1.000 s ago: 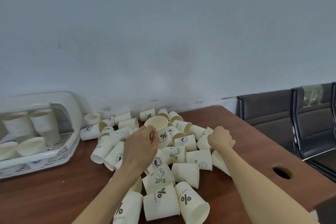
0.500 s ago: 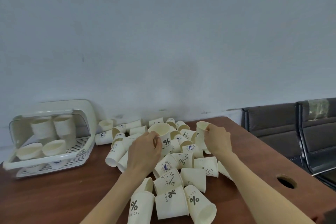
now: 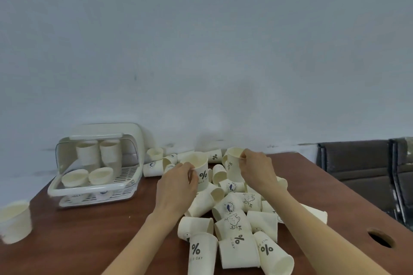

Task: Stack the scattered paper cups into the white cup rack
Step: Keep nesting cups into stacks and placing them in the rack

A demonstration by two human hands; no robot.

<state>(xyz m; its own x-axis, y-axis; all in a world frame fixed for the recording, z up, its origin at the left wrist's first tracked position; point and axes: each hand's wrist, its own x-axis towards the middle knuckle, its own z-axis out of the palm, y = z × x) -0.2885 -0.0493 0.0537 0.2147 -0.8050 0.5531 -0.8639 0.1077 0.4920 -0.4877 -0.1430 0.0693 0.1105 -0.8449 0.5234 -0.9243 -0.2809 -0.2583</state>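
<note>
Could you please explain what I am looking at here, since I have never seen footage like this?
This is no machine: a person wears a camera on the head, looking forward and down at their own bare hands. The left hand holds an upright paper cup marked with a percent sign. The right hand holds a second cup by its rim. Below them, many more paper cups lie scattered on a brown table. At the left stands the white cup rack, already holding several cups. Dark chairs stand at the right.
</note>
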